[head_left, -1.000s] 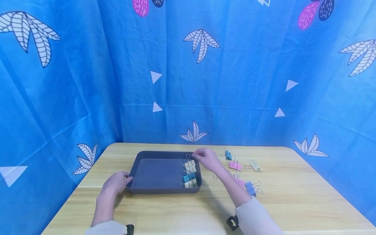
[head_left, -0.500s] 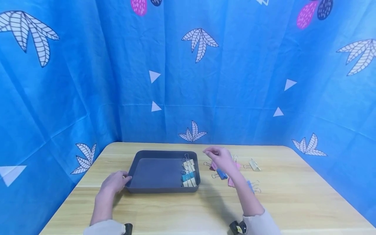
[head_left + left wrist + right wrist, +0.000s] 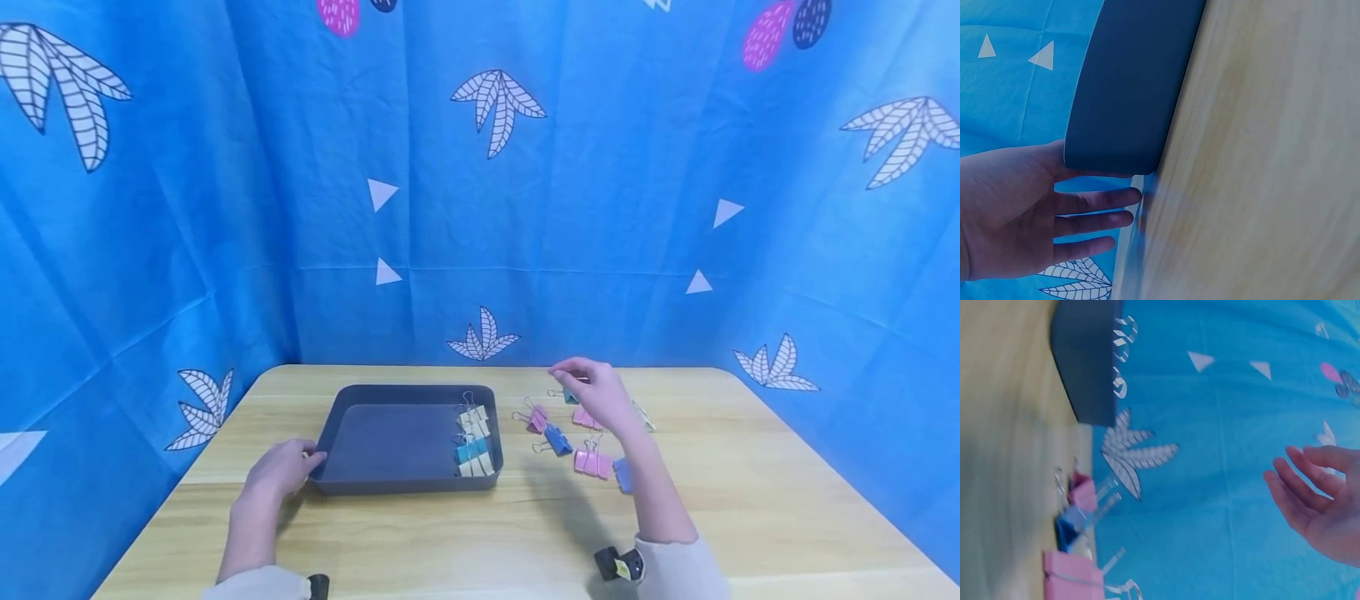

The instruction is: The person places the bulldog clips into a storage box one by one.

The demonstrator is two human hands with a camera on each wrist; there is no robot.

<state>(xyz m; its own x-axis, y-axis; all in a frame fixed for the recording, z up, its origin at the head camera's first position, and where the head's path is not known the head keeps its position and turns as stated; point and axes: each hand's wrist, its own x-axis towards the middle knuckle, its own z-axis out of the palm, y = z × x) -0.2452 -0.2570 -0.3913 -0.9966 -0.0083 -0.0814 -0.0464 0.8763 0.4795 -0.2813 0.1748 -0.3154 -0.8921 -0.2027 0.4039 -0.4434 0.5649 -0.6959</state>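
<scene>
My left hand (image 3: 281, 471) is at the left wall of a dark grey tray (image 3: 405, 486). Thumb and index finger pinch that wall near the front corner; in the left wrist view the other fingers of the hand (image 3: 1016, 212) extend straight. Several binder clips, cream (image 3: 476, 465) and teal (image 3: 471, 450), line the tray's right side. Above the table to the right, my right hand (image 3: 600, 396) holds nothing, its fingers relaxed and slightly bent. Below and around it lie loose binder clips: pink (image 3: 592, 464), blue (image 3: 557, 440), dark pink (image 3: 536, 419) and teal (image 3: 572, 396).
A light wooden table (image 3: 420, 542) carries everything. Blue patterned curtain (image 3: 487, 225) hangs behind it and along both sides. A light blue clip (image 3: 622, 475) and a cream clip (image 3: 643, 415) are partly hidden by the right forearm.
My right hand has moved right, away from the tray's back right corner, to above the loose clips. The left hand stays at the tray, and the clips in the tray lie as before.
</scene>
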